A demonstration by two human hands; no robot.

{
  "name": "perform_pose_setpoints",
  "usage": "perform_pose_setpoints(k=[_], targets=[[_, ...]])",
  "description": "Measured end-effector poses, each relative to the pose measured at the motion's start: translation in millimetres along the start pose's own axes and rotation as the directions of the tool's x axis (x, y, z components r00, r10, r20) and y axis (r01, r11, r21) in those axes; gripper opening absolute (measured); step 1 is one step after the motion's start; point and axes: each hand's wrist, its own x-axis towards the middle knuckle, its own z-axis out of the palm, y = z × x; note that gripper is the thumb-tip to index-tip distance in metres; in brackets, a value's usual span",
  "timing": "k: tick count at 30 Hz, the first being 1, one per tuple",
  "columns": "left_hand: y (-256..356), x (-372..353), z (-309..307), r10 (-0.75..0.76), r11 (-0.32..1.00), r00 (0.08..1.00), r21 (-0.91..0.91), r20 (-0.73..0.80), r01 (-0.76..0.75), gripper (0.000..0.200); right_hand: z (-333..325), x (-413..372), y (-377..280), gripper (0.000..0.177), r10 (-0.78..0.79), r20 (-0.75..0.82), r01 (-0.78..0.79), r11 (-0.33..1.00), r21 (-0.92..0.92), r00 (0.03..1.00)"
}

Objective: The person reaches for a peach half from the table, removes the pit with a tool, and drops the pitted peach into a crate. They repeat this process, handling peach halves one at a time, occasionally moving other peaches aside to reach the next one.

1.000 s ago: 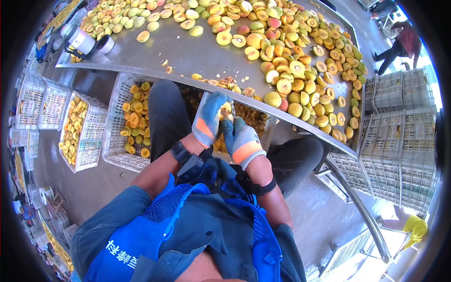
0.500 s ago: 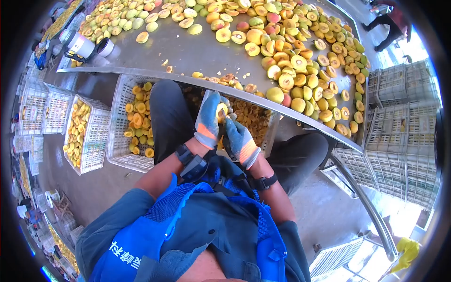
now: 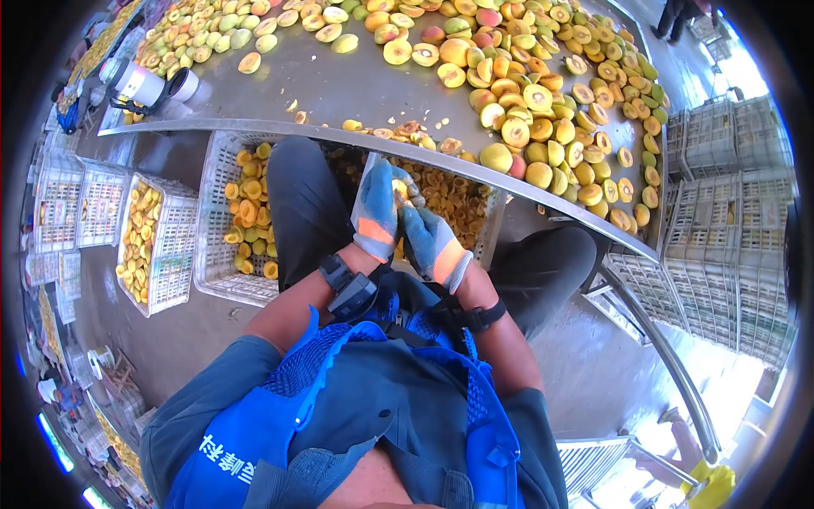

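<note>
While the left hand (image 3: 376,209) curls closed round a fruit (image 3: 399,190), the right hand (image 3: 431,241) is in there too, fingertips bunched just below it; clamped on anything? Can't tell, nor how the fruit's long axis runs. Left's the nearer hand! Below the grip, scraps (image 3: 456,193) in a crate (image 3: 489,227); beyond it, the table (image 3: 373,92), fruit halves (image 3: 538,98) off to the right.

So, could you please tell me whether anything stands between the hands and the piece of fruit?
Nothing visible does, apart from the gloves themselves: the left hand holds the piece of fruit, and the right hand is close by; its exact contact is hidden.
</note>
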Motion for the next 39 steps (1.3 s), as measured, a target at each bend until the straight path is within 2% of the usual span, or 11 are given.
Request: perform_pose_setpoints(k=[3,6,12,15,18,23,24,27,31,34,39], targets=[[-6,2,-3,-0.018,0.995,1.0,-0.101,0.007,0.018,0.037,2,-3,-2,0.042,-0.032,-0.029,0.031,0.999,-0.043,0.999],[-9,2,-5,-0.033,0.992,0.999,-0.119,0.019,0.035,0.037,5,-1,6,0.041,-0.254,-0.126,0.206,0.929,-0.306,0.959],[-3,10,-12,-0.121,0.988,0.973,-0.071,0.196,0.137,0.038,-9,-9,-17,0.039,0.211,0.089,-0.225,0.954,0.199,0.973],[-12,11,-12,0.059,0.995,0.988,0.077,0.142,-0.071,0.038,14,-2,-4,0.037,-0.114,-0.203,0.031,0.927,-0.373,0.973],[-11,7,-6,0.018,1.0,1.0,-0.025,0.021,-0.017,0.037,12,-1,-6,0.038,-0.102,-0.166,0.046,0.948,-0.314,0.981],[-4,5,-8,-0.063,0.995,0.991,-0.075,0.114,0.071,0.037,3,-5,-15,0.041,-0.069,-0.087,0.041,0.954,-0.296,0.994],[-5,9,-11,-0.078,0.992,0.985,-0.084,0.151,0.091,0.037,2,-6,-17,0.042,0.019,-0.068,-0.034,0.976,-0.213,0.997],[-9,14,-14,-0.096,0.995,0.986,-0.025,0.135,0.1,0.039,5,-1,-4,0.043,-0.096,-0.072,0.06,0.918,-0.392,0.993],[2,11,-9,-0.148,0.988,0.981,-0.029,0.129,0.153,0.042,12,-10,-19,0.045,0.023,-0.105,-0.041,0.984,-0.174,0.994],[-1,14,-12,-0.167,0.981,0.98,-0.079,0.106,0.176,0.045,10,-3,-7,0.046,0.099,0.001,-0.098,0.993,0.071,0.995],[-9,8,-19,-0.14,0.987,0.988,-0.07,0.065,0.144,0.049,3,-7,-7,0.045,0.202,0.121,-0.222,0.957,0.187,0.972]])
